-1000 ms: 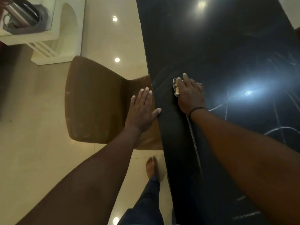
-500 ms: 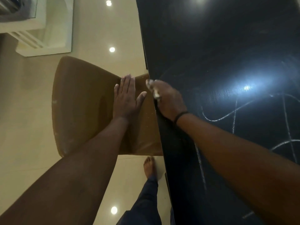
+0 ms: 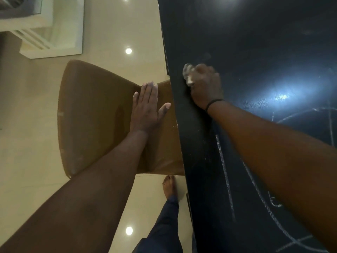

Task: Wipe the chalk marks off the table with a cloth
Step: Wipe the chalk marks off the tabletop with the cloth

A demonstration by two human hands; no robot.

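Head view: right hand (image 3: 205, 86) grips cloth (image 3: 187, 74); left hand (image 3: 145, 108) flat on chair (image 3: 94, 114).

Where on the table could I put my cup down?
The far half of the table, beyond the right hand and its cloth, is bare. Nearer, the right arm and the chalk marks take up the surface. The left hand lies flat on the chair.

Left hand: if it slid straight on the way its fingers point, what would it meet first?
The left hand lies flat on the chair, fingers pointing at its far edge; beyond that, probably only floor, lower down.
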